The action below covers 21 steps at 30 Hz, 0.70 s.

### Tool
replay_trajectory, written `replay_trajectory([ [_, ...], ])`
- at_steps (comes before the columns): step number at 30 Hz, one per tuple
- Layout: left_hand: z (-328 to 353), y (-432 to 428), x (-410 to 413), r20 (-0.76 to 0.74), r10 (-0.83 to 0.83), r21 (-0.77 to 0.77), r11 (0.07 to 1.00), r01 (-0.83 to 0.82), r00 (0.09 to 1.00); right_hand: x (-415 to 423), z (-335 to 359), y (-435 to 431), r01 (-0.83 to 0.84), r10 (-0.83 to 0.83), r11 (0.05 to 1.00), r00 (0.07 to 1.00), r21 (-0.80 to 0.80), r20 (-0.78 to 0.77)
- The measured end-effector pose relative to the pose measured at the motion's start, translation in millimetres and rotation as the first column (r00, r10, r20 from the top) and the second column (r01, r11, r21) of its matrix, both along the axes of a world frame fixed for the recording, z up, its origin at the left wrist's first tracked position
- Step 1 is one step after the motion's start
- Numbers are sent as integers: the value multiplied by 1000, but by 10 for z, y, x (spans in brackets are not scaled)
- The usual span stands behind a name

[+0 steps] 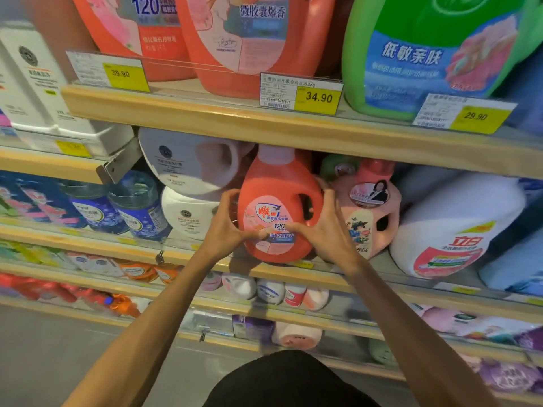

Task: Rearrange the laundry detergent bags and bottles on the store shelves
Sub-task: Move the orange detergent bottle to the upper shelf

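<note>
A red detergent bottle (pixel 279 183) with a pale pink cap stands upright on the second wooden shelf (pixel 205 261). My left hand (pixel 227 227) grips its left side, thumb on the front label. My right hand (pixel 320 227) grips its right side near the handle, thumb also on the label. A pink bottle (pixel 370 212) stands right beside it, touching my right hand's back. White bottles (pixel 188 163) lie stacked to the left. A large white bottle (pixel 449 224) leans at the right.
The upper shelf (pixel 264 124) carries big red bottles (pixel 252 39) and a green bottle (pixel 435 54) behind price tags (pixel 301 94). Blue jars (pixel 138 207) stand at the left. Lower shelves hold small bottles and bags (pixel 270 290).
</note>
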<state>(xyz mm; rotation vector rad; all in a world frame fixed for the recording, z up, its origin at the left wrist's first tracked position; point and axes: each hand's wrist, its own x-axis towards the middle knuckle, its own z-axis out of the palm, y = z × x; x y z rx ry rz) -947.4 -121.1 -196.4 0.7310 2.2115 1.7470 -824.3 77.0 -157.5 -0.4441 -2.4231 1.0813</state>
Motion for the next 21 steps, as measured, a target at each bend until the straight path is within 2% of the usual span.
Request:
replay_trajectory([
  [13, -370, 108, -133, -102, 43, -84, 995, -51, 994, -126, -403, -57, 51, -57, 993, 997, 102, 54],
  [21, -345, 89, -279, 33, -28, -186, 982, 33, 999, -241, -461, -93, 156, -177, 972, 977, 175, 116],
])
